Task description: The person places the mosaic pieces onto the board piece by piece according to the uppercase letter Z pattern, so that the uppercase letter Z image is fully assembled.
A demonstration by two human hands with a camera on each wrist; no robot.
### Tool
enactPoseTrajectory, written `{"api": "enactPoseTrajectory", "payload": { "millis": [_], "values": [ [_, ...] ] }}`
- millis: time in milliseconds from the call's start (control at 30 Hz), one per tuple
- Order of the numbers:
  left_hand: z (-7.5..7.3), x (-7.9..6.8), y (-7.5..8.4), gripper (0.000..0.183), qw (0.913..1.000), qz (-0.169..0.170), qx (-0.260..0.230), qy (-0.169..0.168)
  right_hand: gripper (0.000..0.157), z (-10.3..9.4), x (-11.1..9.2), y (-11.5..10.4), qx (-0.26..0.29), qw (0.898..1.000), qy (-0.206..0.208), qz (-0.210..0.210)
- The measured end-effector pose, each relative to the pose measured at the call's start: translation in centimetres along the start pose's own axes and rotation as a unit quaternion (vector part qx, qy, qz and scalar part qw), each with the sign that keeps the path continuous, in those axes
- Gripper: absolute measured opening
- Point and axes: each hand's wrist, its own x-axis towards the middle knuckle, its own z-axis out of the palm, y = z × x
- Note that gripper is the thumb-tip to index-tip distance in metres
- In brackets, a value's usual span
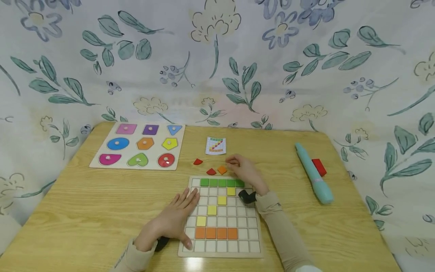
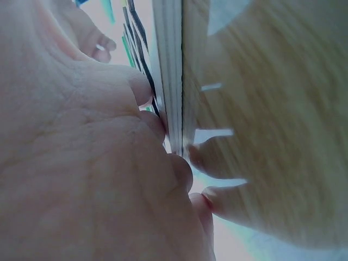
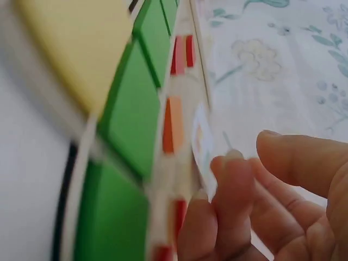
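Observation:
A square-grid wooden board (image 1: 211,217) holds a row of green tiles (image 1: 222,183), a diagonal of yellow tiles (image 1: 212,210) and a row of orange tiles (image 1: 211,233). My left hand (image 1: 175,217) rests spread on its left edge, thumb near the bottom corner. Beyond the far edge, my right hand (image 1: 246,172) hovers with loosely bent fingers; thumb and fingertips are apart in the right wrist view and nothing shows between them. Left of it lie an orange tile (image 1: 222,170) and two red quarter-round pieces (image 1: 211,172). More red pieces (image 3: 179,215) show beside its fingers, hidden in the head view.
A small pattern card (image 1: 215,146) lies behind the loose pieces. At the back left is a knobbed shape puzzle (image 1: 125,162). On the right, a teal pen-like object (image 1: 314,173) lies beside a red block (image 1: 319,167). A floral cloth (image 1: 204,68) hangs behind the table.

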Motion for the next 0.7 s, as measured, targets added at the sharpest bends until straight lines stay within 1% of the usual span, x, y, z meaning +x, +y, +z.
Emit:
{"api": "enactPoseTrajectory", "payload": {
  "millis": [67, 133, 200, 267, 400, 500, 600, 700],
  "values": [
    [0.0, 0.0, 0.0, 0.141, 1.0, -0.001, -0.003, -0.002, 0.041, 0.6, 0.7, 0.2, 0.022, 0.999, -0.02, -0.015],
    [0.0, 0.0, 0.0, 0.142, 1.0, -0.001, -0.005, -0.003, 0.048, 1.0, 1.2, 0.4, 0.032, 0.998, -0.039, -0.023],
    [-0.1, -0.1, -0.1, 0.142, 1.0, -0.001, -0.006, -0.002, 0.053, 1.2, 1.5, 0.5, 0.025, 0.999, -0.042, -0.024],
    [-0.1, -0.1, -0.1, 0.142, 1.0, -0.001, -0.003, 0.001, 0.054, 1.3, 1.4, 0.6, 0.01, 0.999, -0.031, -0.025],
    [-0.1, -0.2, -0.2, 0.142, 1.0, 0.0, 0.004, 0.008, 0.045, 1.4, 1.5, 0.8, -0.041, 0.998, 0.001, -0.039],
    [0.1, -0.1, -0.2, 0.142, 1.0, 0.002, 0.007, 0.006, 0.032, 1.3, 1.4, 1.1, -0.059, 0.997, 0.016, -0.041],
    [0.2, 0.0, -0.2, 0.143, 1.0, 0.001, 0.007, 0.003, 0.02, 1.1, 1.0, 1.4, -0.039, 0.998, 0.031, -0.024],
    [0.2, 0.1, -0.2, 0.142, 1.0, 0.002, 0.007, 0.003, 0.018, 0.4, 0.2, 1.4, 0.017, 0.999, 0.039, -0.011]
  ]
}}
